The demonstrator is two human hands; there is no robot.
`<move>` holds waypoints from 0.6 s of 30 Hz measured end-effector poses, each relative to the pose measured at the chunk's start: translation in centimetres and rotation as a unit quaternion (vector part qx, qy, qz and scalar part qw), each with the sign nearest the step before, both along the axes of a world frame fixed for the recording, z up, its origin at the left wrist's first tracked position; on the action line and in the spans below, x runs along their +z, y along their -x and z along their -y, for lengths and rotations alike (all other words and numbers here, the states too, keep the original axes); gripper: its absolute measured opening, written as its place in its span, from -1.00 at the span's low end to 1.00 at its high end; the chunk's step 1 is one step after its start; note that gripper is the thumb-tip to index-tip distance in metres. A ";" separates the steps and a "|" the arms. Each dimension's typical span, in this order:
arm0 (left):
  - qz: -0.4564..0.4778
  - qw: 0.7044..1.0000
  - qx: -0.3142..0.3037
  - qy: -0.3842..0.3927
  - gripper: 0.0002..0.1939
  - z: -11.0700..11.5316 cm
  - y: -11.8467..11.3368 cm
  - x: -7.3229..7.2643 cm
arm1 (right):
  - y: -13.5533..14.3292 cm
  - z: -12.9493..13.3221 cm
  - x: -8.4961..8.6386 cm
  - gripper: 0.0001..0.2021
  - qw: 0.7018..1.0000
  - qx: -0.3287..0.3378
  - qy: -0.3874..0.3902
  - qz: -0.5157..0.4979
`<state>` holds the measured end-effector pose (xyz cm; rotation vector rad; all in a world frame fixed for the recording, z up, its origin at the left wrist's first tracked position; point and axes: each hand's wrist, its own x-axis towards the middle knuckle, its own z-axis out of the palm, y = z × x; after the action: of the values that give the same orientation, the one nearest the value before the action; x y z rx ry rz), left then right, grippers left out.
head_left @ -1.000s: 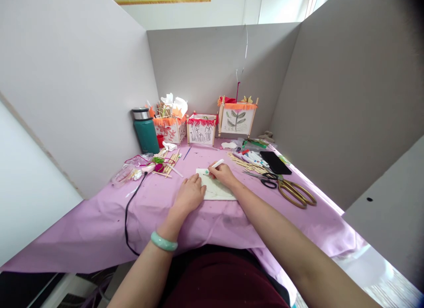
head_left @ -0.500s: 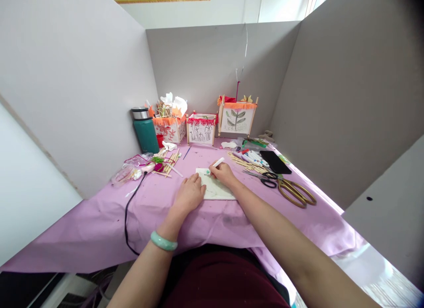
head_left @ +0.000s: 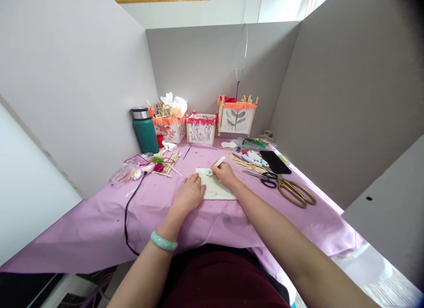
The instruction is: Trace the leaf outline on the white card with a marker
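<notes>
A pale cream sheet (head_left: 217, 192), paper or cloth, lies on the purple tablecloth (head_left: 218, 224) in front of me. Faint lines are drawn on it. My right hand (head_left: 225, 172) is closed around a white marker pen (head_left: 219, 161) with a green end, whose tip is down at the upper part of the sheet. Whether the tip touches is too small to tell. Flat on the left edge of the sheet lies my left hand (head_left: 191, 192), fingers stretched out and holding nothing. A green bangle (head_left: 163, 241) circles my left wrist.
Scissors with black handles (head_left: 269, 180), gold-handled scissors (head_left: 296, 193), a black phone (head_left: 275, 162) and wooden sticks (head_left: 247, 162) lie to the right. At left are a green bottle (head_left: 145, 133), a glue gun (head_left: 148, 168) and its cord. Decorated boxes (head_left: 201, 132) stand behind; grey panels (head_left: 218, 56) enclose the table.
My right hand and the marker have shifted slightly to the right over the sheet. My left hand stays where it was.
</notes>
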<state>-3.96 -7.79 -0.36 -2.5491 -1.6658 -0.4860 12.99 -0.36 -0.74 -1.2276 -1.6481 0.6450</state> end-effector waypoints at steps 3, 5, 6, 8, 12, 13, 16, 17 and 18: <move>-0.004 1.000 0.004 0.001 -0.59 0.0 0.0 0.0 | 0.0 -0.1 -0.1 -0.85 1.000 0.003 0.002 0.001; -0.006 1.000 0.005 0.001 -0.59 0.0 0.0 0.0 | 0.0 -0.2 -0.2 -0.86 1.000 -0.004 -0.001 0.001; -0.007 1.000 0.005 0.001 -0.59 -0.1 0.0 0.0 | 0.0 -0.2 -0.2 -0.85 1.000 -0.008 -0.004 0.001; -0.006 1.000 0.005 0.001 -0.60 -0.1 0.0 -0.1 | 0.0 -0.2 -0.1 -0.85 1.000 -0.014 -0.007 0.002; -0.004 1.000 0.003 0.000 -0.61 -0.1 0.0 -0.1 | -0.1 -0.1 0.0 -0.85 1.000 -0.020 -0.004 0.004; -0.003 1.000 0.003 0.000 -0.61 -0.1 0.0 -0.1 | -0.1 -0.1 0.0 -0.85 1.000 -0.026 -0.005 0.003; -0.002 1.000 0.005 0.001 -0.61 -0.1 0.0 -0.1 | -0.1 -0.1 0.0 -0.86 0.999 -0.041 -0.009 0.002; -0.002 1.000 0.005 0.001 -0.61 -0.1 0.0 -0.1 | -0.1 -0.1 0.0 -0.86 0.999 -0.040 -0.009 0.002; -0.002 1.000 0.004 0.001 -0.60 -0.1 0.0 -0.1 | -0.1 -0.1 0.0 -0.85 0.999 -0.035 -0.008 0.003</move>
<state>-3.96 -7.71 -0.45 -2.5422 -1.6765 -0.4774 13.10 -0.24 -0.71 -1.2712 -1.6037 0.5837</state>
